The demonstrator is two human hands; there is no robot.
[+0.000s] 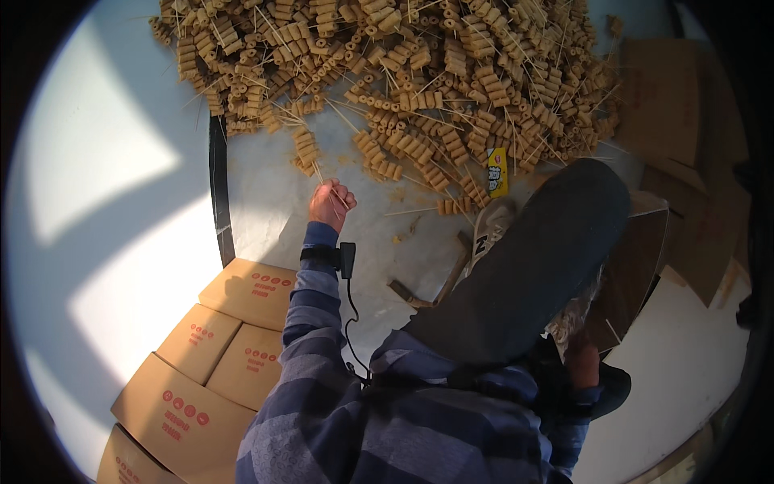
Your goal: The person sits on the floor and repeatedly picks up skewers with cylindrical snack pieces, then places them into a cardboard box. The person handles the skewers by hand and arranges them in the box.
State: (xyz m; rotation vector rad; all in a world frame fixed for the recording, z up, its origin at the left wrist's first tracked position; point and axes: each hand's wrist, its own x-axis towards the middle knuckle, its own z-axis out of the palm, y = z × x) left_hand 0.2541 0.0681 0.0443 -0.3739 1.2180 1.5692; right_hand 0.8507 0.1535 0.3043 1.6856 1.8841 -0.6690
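My left hand (pixel 331 203) is closed around the thin wooden sticks of a skewer threaded with brown ridged rolls (pixel 306 148). The rolls point away from me, at the near left edge of a big heap of similar skewers (pixel 403 64). My right hand (pixel 582 367) is low on the right, beyond my raised knee. It is at an open cardboard box (pixel 641 242), close to a crumpled clear plastic bag (pixel 574 319). Shadow and the bag obscure its fingers, so I cannot make out what it holds.
Closed cardboard boxes (pixel 185 411) with red print are stacked at the lower left. Flattened cardboard (pixel 661 101) lies at the right. A yellow packet (pixel 497 172) rests by the heap's near edge, near my shoe (pixel 492 230). A curved brown bar (pixel 451 274) is beside my leg.
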